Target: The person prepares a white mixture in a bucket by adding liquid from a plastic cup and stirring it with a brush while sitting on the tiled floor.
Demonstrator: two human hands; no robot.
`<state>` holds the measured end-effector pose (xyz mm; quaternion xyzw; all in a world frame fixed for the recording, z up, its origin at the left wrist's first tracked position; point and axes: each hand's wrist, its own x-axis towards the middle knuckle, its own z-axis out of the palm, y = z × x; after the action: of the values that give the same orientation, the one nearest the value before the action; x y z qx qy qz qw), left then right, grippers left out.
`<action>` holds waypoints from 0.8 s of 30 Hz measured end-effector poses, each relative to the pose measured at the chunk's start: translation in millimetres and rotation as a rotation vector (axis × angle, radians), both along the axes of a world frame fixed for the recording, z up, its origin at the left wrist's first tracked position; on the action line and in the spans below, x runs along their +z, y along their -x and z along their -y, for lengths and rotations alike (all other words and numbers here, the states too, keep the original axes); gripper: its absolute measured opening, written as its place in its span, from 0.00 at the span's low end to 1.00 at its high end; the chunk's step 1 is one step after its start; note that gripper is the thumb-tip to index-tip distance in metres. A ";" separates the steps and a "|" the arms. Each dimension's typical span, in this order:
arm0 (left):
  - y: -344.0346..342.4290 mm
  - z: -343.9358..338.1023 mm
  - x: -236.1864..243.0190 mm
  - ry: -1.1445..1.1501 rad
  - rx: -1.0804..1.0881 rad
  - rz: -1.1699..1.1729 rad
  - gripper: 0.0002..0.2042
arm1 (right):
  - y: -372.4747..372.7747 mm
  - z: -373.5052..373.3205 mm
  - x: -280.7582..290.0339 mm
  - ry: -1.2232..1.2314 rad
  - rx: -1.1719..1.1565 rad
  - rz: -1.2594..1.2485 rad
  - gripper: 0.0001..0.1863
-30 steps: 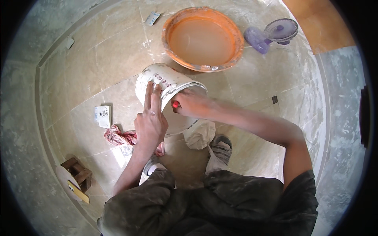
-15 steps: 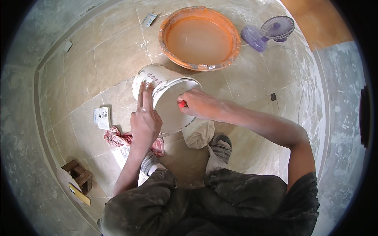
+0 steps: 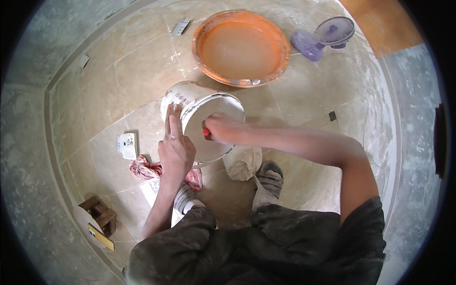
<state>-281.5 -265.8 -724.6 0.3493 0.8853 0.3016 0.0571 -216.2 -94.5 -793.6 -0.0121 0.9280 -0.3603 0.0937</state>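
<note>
A white bucket point(image 3: 192, 92) lies tilted, its mouth turned toward me. My left hand point(image 3: 176, 149) holds it at the near left, two fingers stretched along the outer wall and the thumb by the rim. Inside the mouth, my right hand point(image 3: 222, 129) is closed around a red-handled tool point(image 3: 206, 132). Only the red end of that tool shows; its other end is hidden, so its kind is unclear. The bucket's inner wall looks whitish grey.
Beyond the bucket stands an orange basin point(image 3: 280, 61) of cloudy liquid, with a purple fan point(image 3: 327, 35) to its right. A red-and-white cloth point(image 3: 142, 167), a white box point(image 3: 127, 146) and a wooden stool point(image 3: 100, 216) lie left. A pale bag point(image 3: 242, 164) sits by my right foot.
My right hand has moved left and slightly down with the red-handled tool, deeper across the bucket's mouth. The left hand stays on the bucket, which has barely shifted.
</note>
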 end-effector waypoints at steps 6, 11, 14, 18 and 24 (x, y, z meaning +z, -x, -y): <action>10.0 11.7 -4.7 -0.047 0.035 -0.074 0.35 | -5.2 -43.5 120.5 0.017 0.008 0.361 0.11; 11.1 6.1 6.5 -0.020 -0.003 -0.005 0.36 | -26.7 -37.2 99.7 -0.011 0.068 0.317 0.12; 4.6 0.8 6.2 0.013 0.011 0.032 0.37 | -30.1 -37.4 82.4 0.196 0.042 0.258 0.11; 5.6 2.4 4.6 0.035 0.056 0.043 0.37 | -41.3 -18.7 72.3 0.046 0.055 0.135 0.09; -3.5 -6.0 5.9 0.054 0.050 0.052 0.37 | -15.8 -24.1 32.3 0.021 0.025 0.163 0.07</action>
<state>-278.1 -259.8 -718.8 0.3173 0.8998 0.2881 0.0820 -200.3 -70.4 -761.2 0.0048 0.9133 -0.3686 0.1733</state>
